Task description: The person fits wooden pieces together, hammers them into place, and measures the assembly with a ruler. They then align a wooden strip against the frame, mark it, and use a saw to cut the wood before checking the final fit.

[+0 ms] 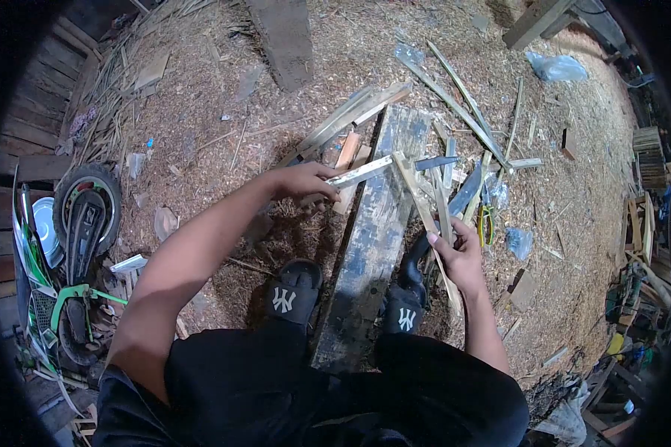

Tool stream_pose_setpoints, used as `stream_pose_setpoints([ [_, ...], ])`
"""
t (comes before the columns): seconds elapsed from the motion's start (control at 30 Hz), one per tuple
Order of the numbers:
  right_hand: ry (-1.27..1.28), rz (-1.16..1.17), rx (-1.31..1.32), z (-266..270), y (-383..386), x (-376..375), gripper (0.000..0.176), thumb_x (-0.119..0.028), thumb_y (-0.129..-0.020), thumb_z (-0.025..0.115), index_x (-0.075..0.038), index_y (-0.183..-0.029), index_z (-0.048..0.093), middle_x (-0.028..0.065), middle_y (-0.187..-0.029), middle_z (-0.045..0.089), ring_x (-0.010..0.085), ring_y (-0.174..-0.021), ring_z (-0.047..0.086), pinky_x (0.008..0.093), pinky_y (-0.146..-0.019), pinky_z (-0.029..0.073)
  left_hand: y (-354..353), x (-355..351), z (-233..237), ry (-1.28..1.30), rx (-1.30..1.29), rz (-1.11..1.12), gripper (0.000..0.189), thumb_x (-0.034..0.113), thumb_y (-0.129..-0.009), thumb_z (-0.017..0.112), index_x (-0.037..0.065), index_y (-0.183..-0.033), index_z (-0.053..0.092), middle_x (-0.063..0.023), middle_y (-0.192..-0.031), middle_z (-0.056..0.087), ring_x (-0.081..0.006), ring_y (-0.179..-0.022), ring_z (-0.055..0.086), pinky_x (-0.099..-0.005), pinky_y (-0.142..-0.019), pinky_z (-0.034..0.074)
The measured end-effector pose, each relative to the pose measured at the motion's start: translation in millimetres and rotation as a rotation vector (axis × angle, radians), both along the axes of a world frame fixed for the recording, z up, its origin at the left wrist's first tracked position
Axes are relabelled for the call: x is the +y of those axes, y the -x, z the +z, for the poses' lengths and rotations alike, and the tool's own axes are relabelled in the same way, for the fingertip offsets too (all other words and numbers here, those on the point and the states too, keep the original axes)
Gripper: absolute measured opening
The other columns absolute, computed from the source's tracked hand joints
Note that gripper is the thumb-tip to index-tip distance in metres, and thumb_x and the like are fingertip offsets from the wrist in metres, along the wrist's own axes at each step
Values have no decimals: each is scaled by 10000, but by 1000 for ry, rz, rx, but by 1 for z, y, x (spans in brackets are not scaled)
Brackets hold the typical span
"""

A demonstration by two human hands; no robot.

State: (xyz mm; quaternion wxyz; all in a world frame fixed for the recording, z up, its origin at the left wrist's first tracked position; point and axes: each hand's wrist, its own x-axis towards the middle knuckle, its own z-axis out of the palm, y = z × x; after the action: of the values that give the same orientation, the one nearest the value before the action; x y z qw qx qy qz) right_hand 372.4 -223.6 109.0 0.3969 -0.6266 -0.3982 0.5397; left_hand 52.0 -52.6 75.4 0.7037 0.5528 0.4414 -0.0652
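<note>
My left hand (309, 184) is closed round the near end of a pale wooden strip (361, 172), which reaches right over the dark, worn plank (373, 246). My right hand (460, 257) grips a longer wooden strip (417, 190), whose upper end meets the first strip above the plank. A second thin strip (441, 205) runs beside it near my right fingers. Just right of where the strips meet, a dark metal tool head (435, 162) shows; the rest of it is hidden. Yellow-handled pliers (486, 223) lie to the right of my right hand.
Sandalled feet (294, 294) flank the plank. Loose strips (470, 112) and wood blocks (347, 150) lie around its far end. A blade (466, 192) rests right of it. A wooden post (283, 45) stands ahead, a small wheeled vehicle (86, 223) at left. Plastic bags (557, 67) lie right.
</note>
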Motion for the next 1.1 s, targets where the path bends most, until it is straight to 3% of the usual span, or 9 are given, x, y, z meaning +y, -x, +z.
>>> stream_pose_setpoints([
  [0.13, -22, 1, 65, -6, 2, -2, 341, -43, -880, 714, 32, -1196, 609, 20, -810, 665, 67, -624, 594, 227, -544, 466, 13, 17, -3, -66, 22, -56, 598, 164, -886, 690, 113, -1445, 486, -72, -1188, 651, -135, -1073, 598, -293, -886, 480],
  [0.17, -21, 1, 66, -6, 2, -3, 341, -43, -880, 714, 32, -1196, 609, 20, -810, 665, 67, -624, 594, 227, -544, 466, 13, 15, -2, -317, -46, -60, 587, 187, -893, 698, 113, -1438, 494, -81, -1271, 637, -158, -1112, 583, -321, -954, 452],
  [0.4, 29, -90, 30, -20, -2, -9, 262, -115, -927, 675, 13, -1152, 631, -29, -754, 620, 41, -582, 533, 216, -510, 415, 4, 40, -20, -488, -167, -251, 519, 218, -836, 763, 87, -1315, 614, -92, -1160, 702, -148, -1036, 631, -318, -929, 471],
  [0.47, 72, -168, 77, -40, 0, -13, 190, -184, -960, 644, -21, -1057, 644, -38, -695, 590, 46, -544, 507, 214, -476, 379, -5, 44, -21, -646, 140, -224, 460, 210, -810, 778, 97, -1242, 667, -123, -1113, 713, -173, -1016, 653, -336, -886, 499],
  [0.63, 68, -206, 257, -59, 19, -10, 155, -154, -962, 639, -30, -1052, 624, -22, -725, 607, 59, -612, 557, 220, -543, 431, -19, 41, -49, -1128, 85, -137, 287, 244, -819, 748, 81, -1054, 735, -161, -997, 720, -260, -921, 694, -381, -831, 528],
  [0.77, 83, -221, 366, -73, 39, -5, 160, -135, -974, 615, -42, -1104, 620, 1, -773, 634, 71, -635, 577, 223, -564, 462, -42, 32, -59, -851, 14, 21, 259, 255, -830, 732, 86, -1024, 747, -141, -963, 728, -247, -915, 691, -378, -827, 525],
  [0.87, 196, -233, 535, -74, 49, -4, 162, -144, -972, 621, -50, -1104, 620, 22, -838, 664, 96, -688, 621, 248, -601, 520, -59, 13, -53, -934, 49, 163, 225, 239, -840, 731, 49, -957, 758, -122, -867, 735, -194, -769, 697, -340, -704, 542],
  [0.97, 212, -265, 675, -87, 57, -4, 169, -159, -969, 631, -55, -1101, 627, 30, -863, 672, 108, -716, 633, 262, -639, 533, -76, -8, -41, -487, -90, 262, 226, 202, -884, 722, -21, -910, 747, -93, -722, 713, -99, -484, 606, -254, -469, 506],
  [1.1, 285, -338, 802, -93, 64, -4, 182, -175, -961, 645, -52, -1095, 641, 40, -932, 685, 127, -788, 653, 294, -700, 549, -88, -32, -45, -346, -131, 256, 254, 197, -888, 722, -54, -925, 731, -119, -738, 717, -141, -540, 664, -267, -493, 536],
])
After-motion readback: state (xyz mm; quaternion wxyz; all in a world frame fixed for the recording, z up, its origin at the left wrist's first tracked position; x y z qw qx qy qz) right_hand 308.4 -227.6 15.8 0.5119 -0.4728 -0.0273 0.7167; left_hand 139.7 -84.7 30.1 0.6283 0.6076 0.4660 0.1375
